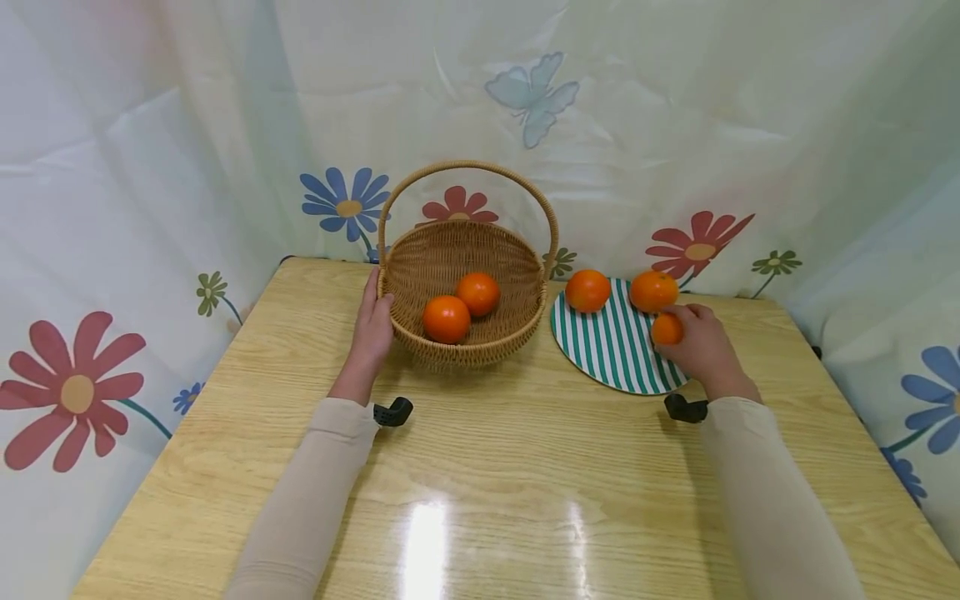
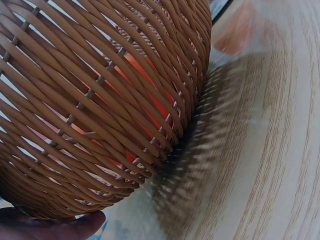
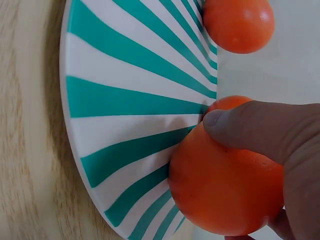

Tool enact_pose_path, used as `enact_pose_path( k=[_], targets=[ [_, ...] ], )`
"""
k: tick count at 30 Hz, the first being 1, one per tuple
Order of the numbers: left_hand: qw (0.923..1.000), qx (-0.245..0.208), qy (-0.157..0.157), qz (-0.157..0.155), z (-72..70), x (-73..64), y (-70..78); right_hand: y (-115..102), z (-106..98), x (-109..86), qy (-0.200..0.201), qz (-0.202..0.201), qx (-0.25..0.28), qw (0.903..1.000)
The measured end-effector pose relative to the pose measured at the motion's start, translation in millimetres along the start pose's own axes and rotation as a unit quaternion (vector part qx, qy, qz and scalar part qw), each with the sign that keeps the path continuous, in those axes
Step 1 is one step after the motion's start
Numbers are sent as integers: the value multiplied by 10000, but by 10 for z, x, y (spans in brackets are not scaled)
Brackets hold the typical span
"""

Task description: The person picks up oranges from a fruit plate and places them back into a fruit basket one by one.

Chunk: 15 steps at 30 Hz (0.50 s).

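Note:
A wicker basket (image 1: pixel 467 354) with a tall arched handle stands at the back of the table, with two oranges (image 1: pixel 447 319) inside. My left hand (image 1: pixel 372 325) grips its left side, thumb at the rim. The left wrist view shows my fingertips (image 2: pixel 90 225) against the woven wall, and orange fruit through the gaps. To the right lies a round green-and-white striped board (image 1: pixel 607 354). My right hand (image 1: pixel 705 350) pinches an orange (image 3: pixel 225 180) over its right part, thumb on the near side. Two more oranges (image 1: pixel 587 291) sit along the board's back edge, one just behind the held fruit.
A wooden table (image 1: pixel 487 450) extends in front of the basket and board. Behind it hangs a pale curtain (image 1: pixel 637 125) printed with flowers and a butterfly. Black camera mounts (image 1: pixel 393 412) stick out from both wrists. Light glares off the table's near part.

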<state>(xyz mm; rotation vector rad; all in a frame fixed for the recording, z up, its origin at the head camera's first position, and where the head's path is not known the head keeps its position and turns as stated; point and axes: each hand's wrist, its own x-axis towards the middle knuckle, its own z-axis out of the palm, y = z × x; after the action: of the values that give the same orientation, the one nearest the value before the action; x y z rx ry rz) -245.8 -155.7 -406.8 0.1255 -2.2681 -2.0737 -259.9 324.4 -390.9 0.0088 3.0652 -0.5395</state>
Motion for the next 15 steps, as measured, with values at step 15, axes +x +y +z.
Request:
enact_pose_path(
  k=[15],
  targets=[
    [9999,100,-35,-35,-4,-44,57,-105,-62,-37,292,-236,48,9993]
  ],
)
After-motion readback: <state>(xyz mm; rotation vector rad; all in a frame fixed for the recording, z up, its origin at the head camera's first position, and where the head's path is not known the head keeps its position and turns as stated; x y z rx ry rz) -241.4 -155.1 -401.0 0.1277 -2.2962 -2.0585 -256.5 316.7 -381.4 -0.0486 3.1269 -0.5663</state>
